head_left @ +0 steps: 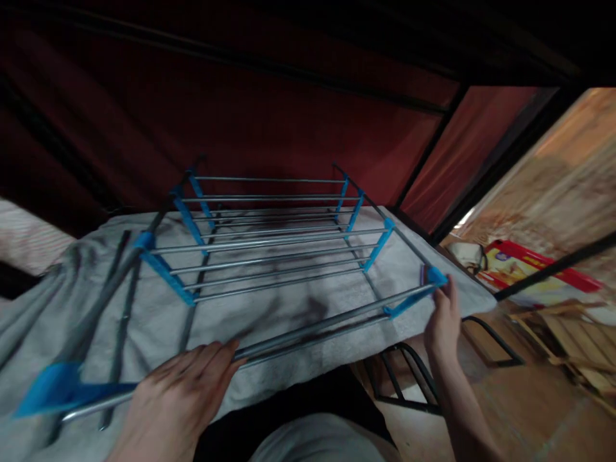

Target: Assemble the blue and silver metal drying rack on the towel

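Observation:
A metal rack (269,242) of grey tubes and blue plastic brackets lies across a bed-like surface covered with a grey blanket (308,301). Its nearest rods run from the blue bracket (58,388) at lower left to a smaller blue bracket (436,277) at right. My left hand (185,385) is closed over the near rod, left of its middle. At the rod's far right end, my right hand (443,314) grips the blue corner bracket, fingers wrapped behind it. A small purple piece shows beside that bracket.
Behind the rack hangs dark red cloth (269,128) framed by black bars. To the right on the floor lie a red and yellow box (539,269) and wooden slats (572,340). A black metal frame (404,378) stands below the blanket's edge.

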Tool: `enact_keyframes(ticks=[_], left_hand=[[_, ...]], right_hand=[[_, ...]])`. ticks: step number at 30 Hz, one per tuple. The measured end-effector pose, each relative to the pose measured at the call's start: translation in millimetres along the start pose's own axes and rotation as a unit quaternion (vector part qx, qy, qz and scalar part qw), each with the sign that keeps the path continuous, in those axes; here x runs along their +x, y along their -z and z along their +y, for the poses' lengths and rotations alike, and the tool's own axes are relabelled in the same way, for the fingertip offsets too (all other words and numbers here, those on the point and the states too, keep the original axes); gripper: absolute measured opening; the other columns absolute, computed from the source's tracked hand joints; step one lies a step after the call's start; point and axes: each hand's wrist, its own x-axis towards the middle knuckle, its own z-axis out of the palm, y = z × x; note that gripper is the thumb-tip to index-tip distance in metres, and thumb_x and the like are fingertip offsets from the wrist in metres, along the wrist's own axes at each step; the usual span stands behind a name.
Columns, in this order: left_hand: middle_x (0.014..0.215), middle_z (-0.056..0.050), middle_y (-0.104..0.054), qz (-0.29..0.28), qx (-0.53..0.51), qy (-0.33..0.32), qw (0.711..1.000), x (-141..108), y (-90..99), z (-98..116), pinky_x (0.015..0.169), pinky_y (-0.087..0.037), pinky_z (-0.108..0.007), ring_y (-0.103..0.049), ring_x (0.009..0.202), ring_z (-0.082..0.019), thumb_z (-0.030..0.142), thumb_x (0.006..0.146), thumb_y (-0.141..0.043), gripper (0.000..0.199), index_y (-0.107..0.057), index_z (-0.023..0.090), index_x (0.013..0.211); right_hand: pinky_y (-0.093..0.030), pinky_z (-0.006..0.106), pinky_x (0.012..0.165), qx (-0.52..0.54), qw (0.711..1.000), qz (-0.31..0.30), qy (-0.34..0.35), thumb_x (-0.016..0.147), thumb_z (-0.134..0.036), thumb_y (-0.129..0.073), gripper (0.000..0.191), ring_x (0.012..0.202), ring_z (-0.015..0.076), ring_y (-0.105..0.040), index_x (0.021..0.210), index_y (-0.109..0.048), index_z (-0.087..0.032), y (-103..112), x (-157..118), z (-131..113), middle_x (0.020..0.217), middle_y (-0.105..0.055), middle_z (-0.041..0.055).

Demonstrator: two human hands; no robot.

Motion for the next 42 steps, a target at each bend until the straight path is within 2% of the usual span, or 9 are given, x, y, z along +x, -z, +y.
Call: enact_keyframes(ticks=[3, 6, 9, 16, 19, 22, 25, 29, 42], left_hand=[[0.085, -0.004, -0.071, -0.018, 0.054, 0.000, 0.998, 9, 9.3, 16, 0.071, -0.050, -0.028, -0.067, 0.077, -0.017, 0.026, 0.100, -0.051, 0.021, -0.067, 0.016, 0.109], [0.083, -0.004, -0.068, -0.053, 0.067, 0.033, 0.996, 11, 11.2, 22, 0.069, -0.049, -0.031, -0.064, 0.076, -0.018, 0.026, 0.098, -0.057, 0.019, -0.065, 0.015, 0.111], [0.082, -0.004, -0.067, -0.067, 0.070, 0.064, 0.993, 7, 9.1, 26, 0.069, -0.048, -0.032, -0.063, 0.077, -0.019, 0.028, 0.097, -0.059, 0.019, -0.064, 0.016, 0.111], [0.095, -0.006, -0.071, -0.030, 0.042, 0.060, 0.997, 7, 24.9, 33, 0.085, -0.049, -0.037, -0.065, 0.093, -0.021, 0.035, 0.095, -0.062, 0.030, -0.063, 0.017, 0.120], [0.107, -0.009, -0.072, 0.111, 0.062, 0.111, 0.986, -6, 49.5, 20, 0.102, -0.042, -0.043, -0.064, 0.105, -0.025, 0.032, 0.093, -0.065, 0.030, -0.064, 0.019, 0.120], [0.105, -0.010, -0.071, 0.259, 0.029, 0.333, 0.906, -21, 71.5, -6, 0.095, -0.045, -0.041, -0.064, 0.102, -0.026, 0.036, 0.097, -0.055, 0.024, -0.067, 0.020, 0.110], [0.096, -0.009, -0.072, 0.228, -0.207, 0.513, 0.801, -27, 77.5, -31, 0.086, -0.049, -0.036, -0.065, 0.093, -0.025, 0.055, 0.097, -0.045, 0.045, -0.069, 0.017, 0.104], [0.065, -0.005, -0.062, 0.144, -0.476, 0.542, 0.678, -17, 63.8, -41, 0.060, -0.046, -0.029, -0.057, 0.062, -0.018, 0.068, 0.092, -0.042, 0.061, -0.069, 0.014, 0.083], [0.043, 0.000, -0.038, 0.293, -0.465, 0.543, 0.634, -6, 39.7, -37, 0.046, -0.031, -0.024, -0.035, 0.043, -0.010, 0.054, 0.097, -0.041, 0.060, -0.057, 0.018, 0.052]], right_hand=[[-0.035, 0.059, 0.112, -0.116, 0.969, 0.069, 0.205, 0.087, -0.040, -0.061, 0.063, 0.137, 0.0346, -0.044, 0.148, -0.050, -0.030, 4, -13, -33, 0.147, -0.050, 0.0122], [-0.042, 0.057, 0.104, -0.107, 0.922, -0.162, 0.334, 0.095, -0.032, -0.051, 0.049, 0.124, 0.0322, -0.056, 0.143, -0.055, -0.039, -8, -35, -69, 0.128, -0.065, 0.0094], [-0.044, 0.051, 0.101, -0.056, 0.797, -0.373, 0.471, 0.095, -0.030, -0.052, 0.055, 0.113, 0.0287, -0.063, 0.149, -0.047, -0.037, -33, -63, -93, 0.122, -0.070, 0.0056], [-0.048, 0.039, 0.080, -0.124, 0.671, -0.472, 0.558, 0.096, -0.018, -0.054, 0.045, 0.082, 0.0206, -0.064, 0.140, -0.057, -0.026, -73, -84, -92, 0.098, -0.071, 0.0046], [-0.047, 0.036, 0.079, -0.124, 0.656, -0.471, 0.576, 0.097, -0.012, -0.050, 0.039, 0.080, 0.0183, -0.062, 0.134, -0.060, -0.021, -71, -77, -94, 0.095, -0.068, 0.0052], [-0.047, 0.036, 0.076, -0.122, 0.653, -0.458, 0.591, 0.098, -0.013, -0.050, 0.038, 0.079, 0.0179, -0.061, 0.134, -0.059, -0.020, -68, -73, -99, 0.093, -0.066, 0.0052], [-0.048, 0.035, 0.075, -0.129, 0.649, -0.455, 0.596, 0.096, -0.010, -0.052, 0.040, 0.079, 0.0177, -0.061, 0.134, -0.058, -0.020, -68, -72, -101, 0.092, -0.065, 0.0044], [-0.049, 0.034, 0.075, -0.127, 0.645, -0.468, 0.591, 0.095, -0.006, -0.050, 0.043, 0.080, 0.0168, -0.062, 0.135, -0.058, -0.022, -68, -71, -97, 0.094, -0.066, 0.0040], [-0.047, 0.033, 0.069, -0.128, 0.643, -0.440, 0.614, 0.100, -0.014, -0.048, 0.035, 0.073, 0.0157, -0.060, 0.133, -0.059, -0.019, -77, -66, -97, 0.089, -0.063, 0.0045]])
